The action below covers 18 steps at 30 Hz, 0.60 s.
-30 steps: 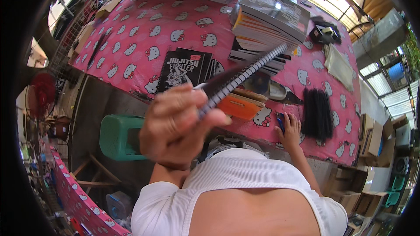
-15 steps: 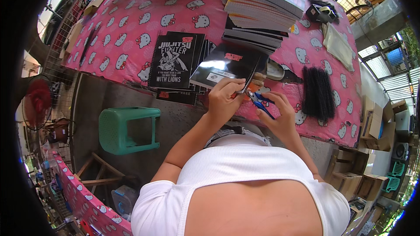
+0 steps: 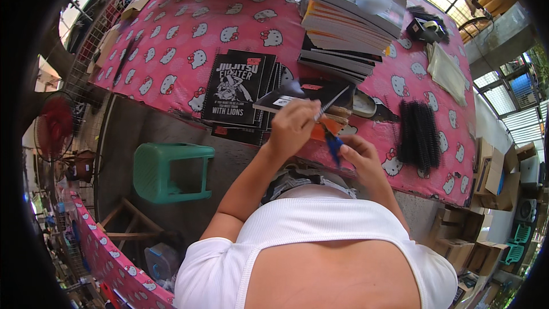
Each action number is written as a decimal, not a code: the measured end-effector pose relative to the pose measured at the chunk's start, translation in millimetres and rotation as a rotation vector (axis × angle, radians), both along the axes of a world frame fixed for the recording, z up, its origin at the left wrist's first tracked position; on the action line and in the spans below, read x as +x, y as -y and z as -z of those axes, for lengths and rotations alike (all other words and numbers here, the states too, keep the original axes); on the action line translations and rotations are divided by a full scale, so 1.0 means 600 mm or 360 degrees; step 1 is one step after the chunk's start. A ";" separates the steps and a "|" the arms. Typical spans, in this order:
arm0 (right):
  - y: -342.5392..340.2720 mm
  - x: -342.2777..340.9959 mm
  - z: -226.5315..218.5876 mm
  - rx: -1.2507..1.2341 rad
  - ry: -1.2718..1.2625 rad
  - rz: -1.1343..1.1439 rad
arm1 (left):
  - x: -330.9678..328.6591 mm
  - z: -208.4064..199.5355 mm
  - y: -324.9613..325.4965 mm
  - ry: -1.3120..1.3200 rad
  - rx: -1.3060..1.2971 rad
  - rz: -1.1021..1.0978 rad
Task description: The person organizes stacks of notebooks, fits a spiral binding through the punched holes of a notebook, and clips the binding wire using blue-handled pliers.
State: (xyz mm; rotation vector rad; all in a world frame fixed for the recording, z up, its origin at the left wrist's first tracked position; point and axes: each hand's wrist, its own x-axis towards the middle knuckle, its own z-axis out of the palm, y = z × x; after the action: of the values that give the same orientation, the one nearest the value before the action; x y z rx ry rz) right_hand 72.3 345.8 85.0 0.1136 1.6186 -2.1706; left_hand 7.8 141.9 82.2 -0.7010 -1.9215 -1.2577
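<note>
Left hand [image 3: 293, 129] pinches the black spiral-bound booklet [image 3: 297, 96] by its coil edge, right hand [image 3: 361, 157] grips blue-handled pliers [image 3: 333, 146] w/ tip near: I think keep booklet steady.

Brown cardboard boxes [image 3: 496, 167] are standing stacked at the right past the table's end; more boxes [image 3: 454, 233] are sitting lower right on the floor.
</note>
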 end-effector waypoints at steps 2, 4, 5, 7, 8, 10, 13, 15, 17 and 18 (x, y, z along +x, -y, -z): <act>-0.028 -0.011 0.019 0.0930 -0.0929 0.0149 | -0.019 -0.032 0.027 -0.0091 0.0166 -0.0227; -0.089 -0.019 0.073 0.1563 -0.1029 0.0374 | -0.014 -0.073 0.073 -0.0085 0.0287 -0.0471; -0.120 -0.017 0.104 0.1828 -0.0999 0.0264 | -0.003 -0.093 0.088 -0.0179 0.0371 -0.0481; -0.167 -0.009 0.148 0.2353 -0.0915 0.0043 | 0.009 -0.144 0.116 -0.0478 0.0417 -0.0474; -0.170 -0.009 0.145 0.2268 -0.0957 0.0080 | 0.016 -0.167 0.137 -0.0681 0.0378 -0.0475; -0.160 -0.015 0.123 0.2104 -0.1043 0.0159 | 0.025 -0.205 0.187 -0.0811 0.0316 -0.0548; -0.127 -0.052 0.071 0.1743 -0.1201 0.0332 | -0.014 -0.257 0.214 -0.0886 -0.0218 -0.0551; -0.093 -0.078 0.034 0.1699 -0.1420 0.0295 | -0.053 -0.263 0.203 -0.0365 -0.0631 -0.0642; -0.036 -0.094 -0.013 0.1654 -0.1609 0.0136 | -0.110 -0.210 0.208 -0.0069 -0.0722 -0.0466; -0.014 -0.097 -0.026 0.1632 -0.1678 0.0088 | -0.144 -0.168 0.208 -0.0061 -0.0721 -0.0400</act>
State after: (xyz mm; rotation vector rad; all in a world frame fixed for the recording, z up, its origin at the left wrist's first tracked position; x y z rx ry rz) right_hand 14.0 354.1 100.6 -0.8109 3.1602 -1.1656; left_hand -78.4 17.1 182.9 -0.6707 -2.2065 -0.6552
